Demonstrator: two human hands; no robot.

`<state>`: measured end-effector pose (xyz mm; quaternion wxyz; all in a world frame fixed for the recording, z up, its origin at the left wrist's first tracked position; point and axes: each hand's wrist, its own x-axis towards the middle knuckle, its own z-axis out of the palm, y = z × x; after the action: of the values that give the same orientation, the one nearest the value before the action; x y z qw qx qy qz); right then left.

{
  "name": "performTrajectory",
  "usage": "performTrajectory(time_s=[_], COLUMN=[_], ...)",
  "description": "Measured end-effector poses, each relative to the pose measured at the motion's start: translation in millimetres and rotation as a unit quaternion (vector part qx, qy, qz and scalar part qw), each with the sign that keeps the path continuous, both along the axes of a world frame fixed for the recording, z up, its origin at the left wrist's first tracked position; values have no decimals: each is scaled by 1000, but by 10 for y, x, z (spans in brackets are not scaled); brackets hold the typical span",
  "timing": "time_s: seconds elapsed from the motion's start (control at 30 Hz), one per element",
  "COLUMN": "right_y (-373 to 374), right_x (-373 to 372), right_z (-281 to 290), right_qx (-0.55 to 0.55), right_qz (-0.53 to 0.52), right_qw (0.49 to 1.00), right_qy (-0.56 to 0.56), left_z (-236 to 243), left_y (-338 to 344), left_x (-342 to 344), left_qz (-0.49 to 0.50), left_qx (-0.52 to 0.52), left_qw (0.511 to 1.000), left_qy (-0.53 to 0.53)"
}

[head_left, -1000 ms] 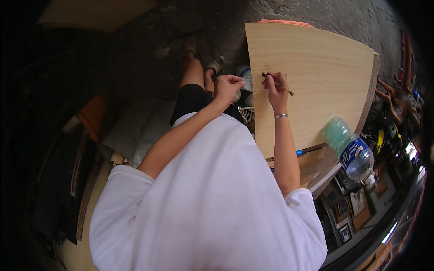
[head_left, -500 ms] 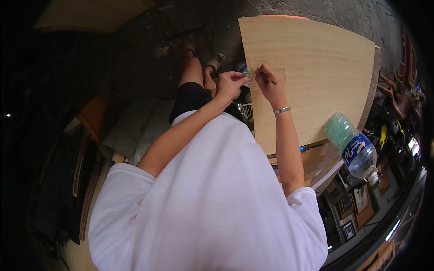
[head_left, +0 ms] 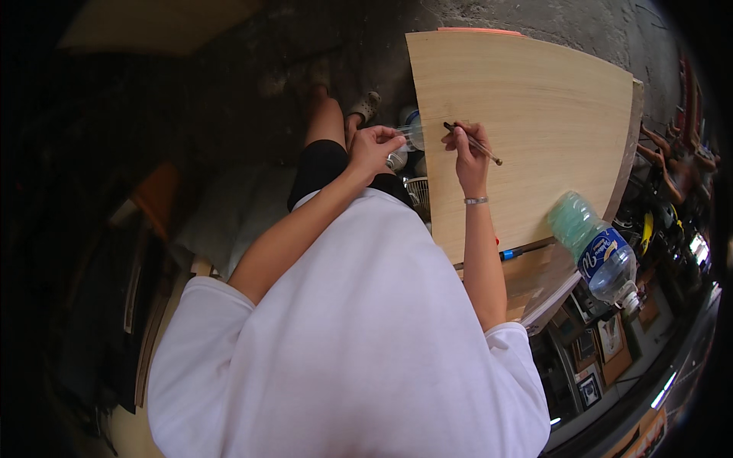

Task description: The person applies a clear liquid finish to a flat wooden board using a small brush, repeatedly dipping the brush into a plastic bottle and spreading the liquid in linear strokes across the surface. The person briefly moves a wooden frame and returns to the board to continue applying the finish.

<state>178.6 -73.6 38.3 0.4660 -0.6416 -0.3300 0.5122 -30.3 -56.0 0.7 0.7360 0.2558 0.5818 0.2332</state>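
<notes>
Beside the wooden board's left edge, my left hand (head_left: 374, 147) pinches a small clear sheet (head_left: 413, 134), glass or plastic, between thumb and fingers. Part of the sheet lies over the edge, and its outline is hard to make out. My right hand (head_left: 472, 149) is raised over the pale wooden board (head_left: 534, 153), closed round a slim pen-shaped tool (head_left: 484, 149). The tool has a brown shaft and a dark tip, which points to the left. A gap separates the tip from the clear sheet.
A large clear water bottle (head_left: 592, 248) with a blue label lies at the board's right. A blue-and-black pen-like item (head_left: 521, 250) rests at the near edge. Containers and a white basket (head_left: 418, 191) stand below the left edge. Framed pictures (head_left: 589, 388) are at lower right.
My left hand has drawn the clear sheet left, off most of the board. My right hand has lifted away from it with the pen-shaped tool, which now shows its full length.
</notes>
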Motion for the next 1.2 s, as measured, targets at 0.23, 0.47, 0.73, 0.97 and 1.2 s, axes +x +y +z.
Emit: performTrajectory(time_s=[0.23,0.47,0.73,0.97,1.2], right_y=[33,68,220,170,-194], right_x=[-95,-128,-179,-159,-161], right_z=[-190,-11,143,90,360], right_qx=[0,0,18,4,-27], right_qz=[-50,115,202,214,129], right_qw=[998,973,936,940,957], right_qy=[48,-200,-287,-265,-260], left_z=[-66,88,-17,-147,-144], left_y=[13,29,-47,-65,-82], left_x=[-168,222,318,300,248], left_qz=[32,37,40,9,4], left_qx=[-26,-26,21,30,56], left_qw=[997,999,999,999,998], left_qy=[-69,9,11,-7,-3])
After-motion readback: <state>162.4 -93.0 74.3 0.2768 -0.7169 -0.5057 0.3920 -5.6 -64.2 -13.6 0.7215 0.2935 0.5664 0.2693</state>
